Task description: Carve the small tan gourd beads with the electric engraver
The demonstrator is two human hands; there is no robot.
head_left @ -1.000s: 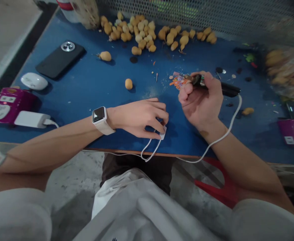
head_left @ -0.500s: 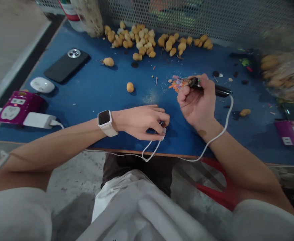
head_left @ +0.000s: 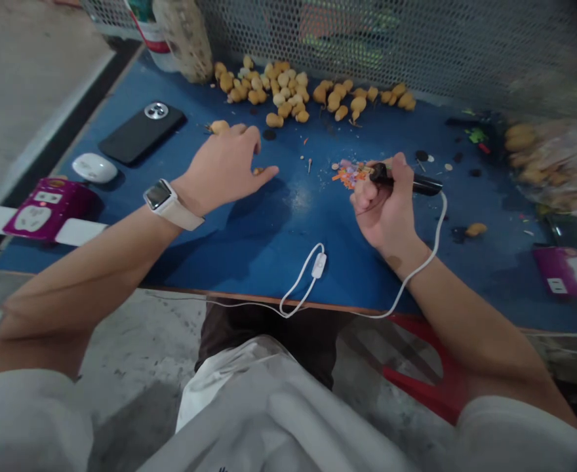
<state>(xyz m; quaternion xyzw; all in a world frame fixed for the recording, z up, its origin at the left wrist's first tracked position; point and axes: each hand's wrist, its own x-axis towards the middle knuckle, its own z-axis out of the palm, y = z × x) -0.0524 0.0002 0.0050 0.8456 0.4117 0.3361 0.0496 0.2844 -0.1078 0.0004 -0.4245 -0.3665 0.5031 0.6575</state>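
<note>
My right hand [head_left: 385,206] is closed round a black pen-shaped tool [head_left: 419,185] with a white cord [head_left: 431,246]; its tip points at a small heap of orange and pink scraps [head_left: 348,174]. My left hand [head_left: 225,165], a watch on its wrist, reaches over the blue table [head_left: 249,229] with fingers stretched out above a small yellow-brown ball [head_left: 258,171], mostly hidden under them. The cord's white inline switch [head_left: 318,264] lies free near the table's front edge.
A pile of several yellow-brown pieces [head_left: 288,92] lies at the back by a mesh fence [head_left: 391,39]. A black phone [head_left: 141,132], a white case [head_left: 94,168] and a purple power strip [head_left: 42,210] sit at the left. A bag of pieces [head_left: 554,157] is at right.
My left hand has let go of the cord's inline switch and moved up and left, over the small ball. My right hand keeps hold of the tool.
</note>
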